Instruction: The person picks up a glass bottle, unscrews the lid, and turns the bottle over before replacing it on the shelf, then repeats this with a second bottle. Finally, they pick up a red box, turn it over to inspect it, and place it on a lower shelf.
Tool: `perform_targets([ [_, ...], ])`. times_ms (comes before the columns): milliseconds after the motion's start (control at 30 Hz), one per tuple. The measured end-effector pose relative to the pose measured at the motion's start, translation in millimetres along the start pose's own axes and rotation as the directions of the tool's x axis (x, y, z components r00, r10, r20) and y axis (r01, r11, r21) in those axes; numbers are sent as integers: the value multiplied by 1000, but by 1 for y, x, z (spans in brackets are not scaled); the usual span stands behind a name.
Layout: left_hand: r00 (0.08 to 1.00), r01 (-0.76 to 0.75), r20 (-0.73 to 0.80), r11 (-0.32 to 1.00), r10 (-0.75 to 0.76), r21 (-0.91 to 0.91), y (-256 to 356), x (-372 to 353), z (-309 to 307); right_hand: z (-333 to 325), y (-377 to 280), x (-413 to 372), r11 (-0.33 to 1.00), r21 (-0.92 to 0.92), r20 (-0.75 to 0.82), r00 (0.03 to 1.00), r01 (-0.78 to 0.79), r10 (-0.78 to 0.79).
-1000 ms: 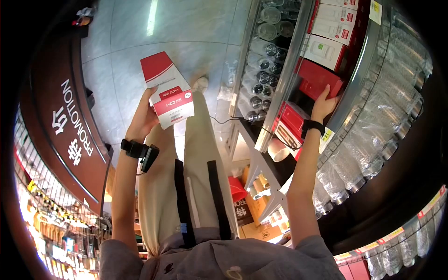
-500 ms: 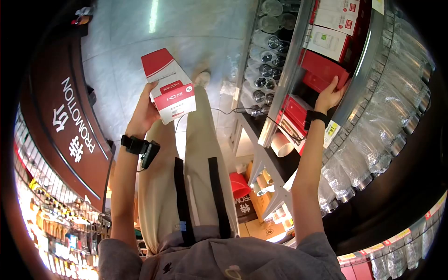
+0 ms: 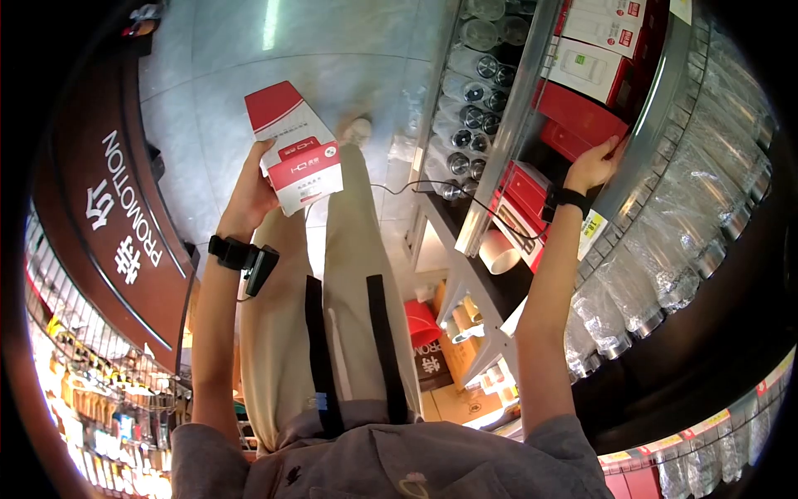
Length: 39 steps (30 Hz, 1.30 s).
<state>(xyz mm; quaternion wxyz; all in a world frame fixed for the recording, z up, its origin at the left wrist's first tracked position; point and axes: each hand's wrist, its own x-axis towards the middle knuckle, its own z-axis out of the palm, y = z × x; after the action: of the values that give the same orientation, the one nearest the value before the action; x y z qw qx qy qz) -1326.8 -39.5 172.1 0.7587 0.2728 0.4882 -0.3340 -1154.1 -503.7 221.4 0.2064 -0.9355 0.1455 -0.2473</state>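
My left hand (image 3: 253, 190) is closed around a red and white product box (image 3: 301, 158), holding it tilted above my legs with its printed faces up. On the shelf to the right, a red box (image 3: 573, 116) lies with its plain red side showing. My right hand (image 3: 593, 165) has its fingers curled at the near right end of this box; some fingertips are hidden. White and red boxes (image 3: 588, 68) with a printed cup picture stand just beyond it, and another red box (image 3: 525, 190) sits nearer on the same shelf.
Plastic-wrapped cups (image 3: 636, 274) line a wire rack at the right. Lidded bottles (image 3: 472, 116) stand in rows beyond the metal shelf rail. A white cylinder (image 3: 499, 252) lies near the shelf's end. A dark cable (image 3: 453, 185) crosses between. At left stands a brown promotion sign (image 3: 112, 208).
The left hand and its box have shifted slightly left and up. My right hand has turned a little, its fingers curling further at the red box's end.
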Motion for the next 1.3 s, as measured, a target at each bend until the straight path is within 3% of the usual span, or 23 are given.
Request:
perform_targets([
  [300, 999, 16, -47, 999, -13, 52, 0, 1, 2, -6, -12, -3, 986, -169, 94, 995, 1, 15],
  [500, 999, 31, -42, 998, -29, 55, -1, 9, -9, -8, -4, -9, 790, -546, 180, 960, 279, -214],
  [633, 1000, 23, -15, 999, -23, -27, -2, 11, -2, -8, -5, -6, 786, -539, 228, 951, 301, -208],
  [800, 997, 28, -71, 1000, -28, -3, 1, 8, 4, -17, -13, -3, 827, -472, 291, 940, 305, -180],
  [900, 997, 25, -73, 999, -24, 22, 1, 7, 6, -20, -20, -4, 831, -430, 284, 927, 351, -245],
  [1067, 998, 29, -60, 999, -26, 46, -4, 9, 1, -12, -11, -4, 846, -432, 271, 940, 312, -208],
  [1200, 1000, 22, 14, 996, -21, -83, -8, 11, 3, -3, -4, -11, 828, -395, 222, 916, 397, -333],
  [1300, 1000, 11, 30, 994, -8, -105, -11, 7, -1, -1, 8, -7, 876, -342, 209, 936, 341, -283],
])
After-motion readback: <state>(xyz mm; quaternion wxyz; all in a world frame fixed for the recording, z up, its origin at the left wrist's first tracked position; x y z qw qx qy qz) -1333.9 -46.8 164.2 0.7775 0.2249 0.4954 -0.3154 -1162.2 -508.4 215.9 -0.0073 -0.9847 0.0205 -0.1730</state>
